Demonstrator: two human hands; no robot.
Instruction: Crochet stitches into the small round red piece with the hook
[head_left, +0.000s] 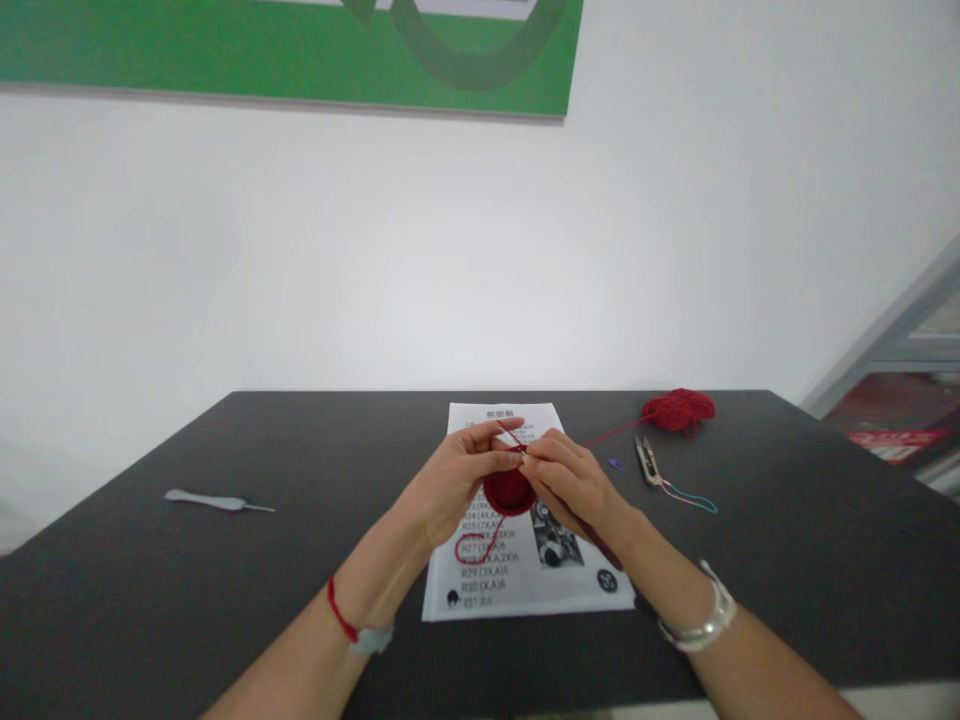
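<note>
- Crochet cup [510,492]: small, dark red, round, held over the pattern sheet, just below and between both hands, its lower curve showing
- Left hand [450,480]: raised at the cup's left side, palm turned inward
- Left fingers [499,445]: nearly closed, curled over the top of the cup, touching the work and pinching it against the thumb
- Right hand [570,482]: raised at the cup's right side, close against the left hand
- Right fingers [544,455]: bunched, nearly closed, pressed at the upper edge of the cup
- Thin shaft [512,435]: pale, rising between the hands; its tip and grip are hard to make out
- Strand [616,430]: red yarn running from the right hand to the yarn ball [679,410], which sits on the counter [150,590]
- Yarn loop [469,548]: loose, lying on the pattern sheet [525,600] below the left hand
- Dark red tail [600,545]: hanging below the right hand, its end hard to trace
- Snips [649,462] and a purple marker [615,464]: on the counter, right of the sheet
- Crochet hook [217,500]: pale-handled, on the counter, well left of the hands
- Hidden: the inside of the cup and the exact stitches, behind the fingers
</note>
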